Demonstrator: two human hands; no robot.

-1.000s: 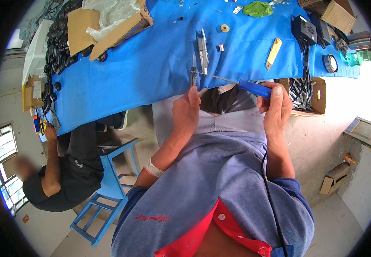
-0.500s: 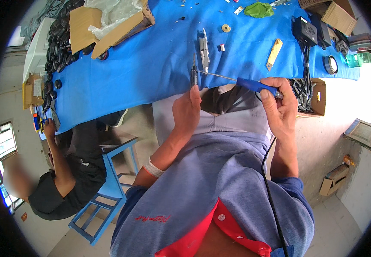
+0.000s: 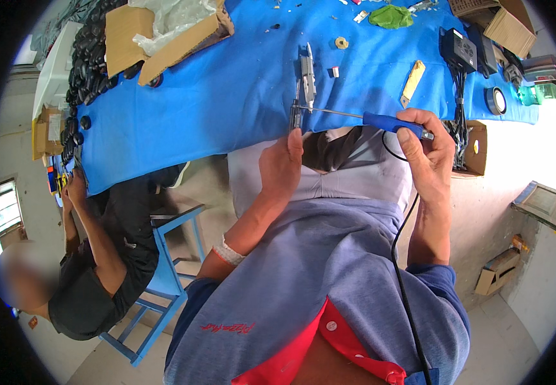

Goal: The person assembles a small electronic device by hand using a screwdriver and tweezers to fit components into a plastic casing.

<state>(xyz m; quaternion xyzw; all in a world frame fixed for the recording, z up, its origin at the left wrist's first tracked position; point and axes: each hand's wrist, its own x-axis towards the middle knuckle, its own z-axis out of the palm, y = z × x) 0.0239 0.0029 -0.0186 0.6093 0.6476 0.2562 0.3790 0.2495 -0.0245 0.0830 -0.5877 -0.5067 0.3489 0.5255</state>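
Note:
My left hand (image 3: 281,163) is closed on a small dark, narrow part (image 3: 296,117) with a thin rod pointing away from me, held at the near edge of the blue-covered table. In my right hand (image 3: 427,149) is a screwdriver (image 3: 384,122) with a blue handle. Its long thin shaft points left, and the tip meets the dark part or lies just against it; which, I cannot tell. Just beyond, on the cloth, lies a long grey part (image 3: 307,78) with a narrow far end. A small white-and-red piece (image 3: 335,72) lies to its right.
A yellowish strip-like piece (image 3: 412,83), a tan ring (image 3: 341,43) and a green crumpled item (image 3: 391,16) lie on the blue cloth (image 3: 181,115). An open cardboard box (image 3: 188,45) and many black rounded objects (image 3: 88,58) are at left. A co-worker (image 3: 92,276) sits at left.
My right hand and the screwdriver have shifted slightly right. The dark part in my left hand has tilted and moved a little right. The co-worker's position has changed, with both hands now showing.

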